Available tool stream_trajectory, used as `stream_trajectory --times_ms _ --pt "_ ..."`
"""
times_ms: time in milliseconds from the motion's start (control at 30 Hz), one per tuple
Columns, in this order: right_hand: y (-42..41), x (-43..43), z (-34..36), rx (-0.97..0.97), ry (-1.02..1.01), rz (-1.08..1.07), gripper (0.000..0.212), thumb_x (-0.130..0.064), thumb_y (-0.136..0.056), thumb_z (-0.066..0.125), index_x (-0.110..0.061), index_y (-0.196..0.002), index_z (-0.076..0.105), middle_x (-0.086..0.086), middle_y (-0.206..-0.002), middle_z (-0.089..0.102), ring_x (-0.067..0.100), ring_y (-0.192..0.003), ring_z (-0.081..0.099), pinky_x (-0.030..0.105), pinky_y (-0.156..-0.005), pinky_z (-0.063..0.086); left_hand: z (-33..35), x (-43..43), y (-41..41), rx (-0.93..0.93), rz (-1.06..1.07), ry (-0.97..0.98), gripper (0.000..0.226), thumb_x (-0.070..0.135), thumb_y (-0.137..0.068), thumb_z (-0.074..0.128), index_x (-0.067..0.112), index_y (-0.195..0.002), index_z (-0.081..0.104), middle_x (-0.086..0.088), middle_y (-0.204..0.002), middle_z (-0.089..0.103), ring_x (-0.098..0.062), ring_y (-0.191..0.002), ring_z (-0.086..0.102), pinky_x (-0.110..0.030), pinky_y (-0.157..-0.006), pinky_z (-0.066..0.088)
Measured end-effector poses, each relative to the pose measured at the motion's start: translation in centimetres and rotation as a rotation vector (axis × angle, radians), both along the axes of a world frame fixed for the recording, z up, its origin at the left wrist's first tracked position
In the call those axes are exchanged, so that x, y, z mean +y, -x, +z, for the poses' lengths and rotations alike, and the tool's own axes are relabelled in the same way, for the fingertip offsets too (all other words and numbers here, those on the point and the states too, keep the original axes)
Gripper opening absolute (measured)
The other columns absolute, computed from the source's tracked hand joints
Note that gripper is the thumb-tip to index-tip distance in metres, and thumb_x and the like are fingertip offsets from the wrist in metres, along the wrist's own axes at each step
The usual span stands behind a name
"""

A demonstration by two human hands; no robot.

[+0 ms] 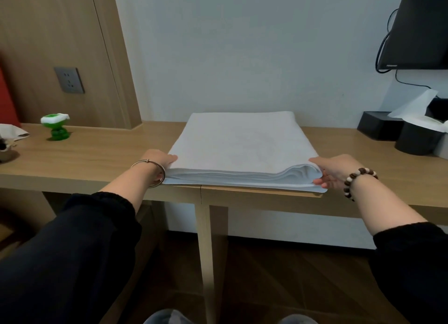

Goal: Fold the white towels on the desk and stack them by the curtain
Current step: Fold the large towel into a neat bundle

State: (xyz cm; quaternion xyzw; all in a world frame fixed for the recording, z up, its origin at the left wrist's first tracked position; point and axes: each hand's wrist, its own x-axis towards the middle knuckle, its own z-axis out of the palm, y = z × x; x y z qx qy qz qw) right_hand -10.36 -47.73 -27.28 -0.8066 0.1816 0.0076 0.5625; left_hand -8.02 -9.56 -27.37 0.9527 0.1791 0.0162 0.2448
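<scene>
So, head view: the white cloth towel (242,144) is already folded into a flat, many-layered rectangle and lies at the front edge of the light wooden counter (97,154). The left hand (161,165) grips its near-left corner and the right hand (335,171) pinches the near-right corner, both thumbs on top. I'd say the folding's about done. Carrying it to the curtain is what's left, and there's no finished stack in sight.
</scene>
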Motion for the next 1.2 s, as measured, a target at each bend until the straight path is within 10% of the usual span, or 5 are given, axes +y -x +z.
stream_trajectory --times_ms 367,600,900,1033,1200 --pt "0.1 -0.3 -1.6 -0.02 0.029 -0.093 0.011 -0.01 -0.077 0.062 -0.007 -0.07 0.054 0.007 -0.059 0.043 0.018 -0.043 0.034 0.025 -0.045 0.032 -1.8 0.4 -0.3 -0.33 0.149 0.461 0.027 0.005 -0.086 0.062 0.006 -0.112 0.064 -0.011 -0.117 0.063 -0.018 -0.086 0.051 -0.025 -0.07 0.041" --pt "0.6 0.7 -1.6 -0.114 0.319 0.023 0.013 -0.014 -0.073 0.063 -0.006 -0.083 0.062 0.011 -0.073 0.059 0.024 -0.061 0.05 0.03 -0.054 0.039 -0.4 -2.6 0.8 -0.458 -0.205 -0.537 0.04 0.033 -0.09 0.057 0.021 -0.127 0.053 -0.01 -0.125 0.054 -0.03 -0.116 0.047 -0.04 -0.089 0.042" --pt "1.2 0.2 -0.7 -0.022 0.228 -0.02 0.025 -0.012 -0.082 0.061 0.0 -0.104 0.056 0.011 -0.076 0.055 0.024 -0.059 0.051 0.028 -0.052 0.038 -3.6 -9.7 1.9 -0.293 -0.836 -0.553 0.055 0.051 -0.097 0.036 0.04 -0.147 0.018 0.012 -0.157 0.016 -0.015 -0.145 0.012 -0.043 -0.116 0.017" --pt "1.6 2.8 -0.9 -0.287 0.886 -0.069 0.063 -0.009 -0.08 0.057 -0.015 -0.138 0.035 0.012 -0.129 0.048 0.032 -0.118 0.043 0.045 -0.093 0.04 -4.3 -10.2 2.1 -0.344 -0.795 -0.582 0.053 0.048 -0.098 0.035 0.041 -0.147 0.018 0.013 -0.157 0.015 -0.015 -0.145 0.011 -0.043 -0.116 0.015" --pt "1.7 7.9 -2.8 -0.455 1.079 0.438 0.047 -0.031 -0.101 0.028 -0.026 -0.148 0.025 -0.002 -0.154 0.028 0.018 -0.141 0.022 0.04 -0.115 0.011 -4.3 -9.6 2.0 -0.375 -0.842 -0.549 0.055 0.05 -0.097 0.036 0.038 -0.148 0.017 0.012 -0.157 0.014 -0.014 -0.145 0.011 -0.039 -0.116 0.013"
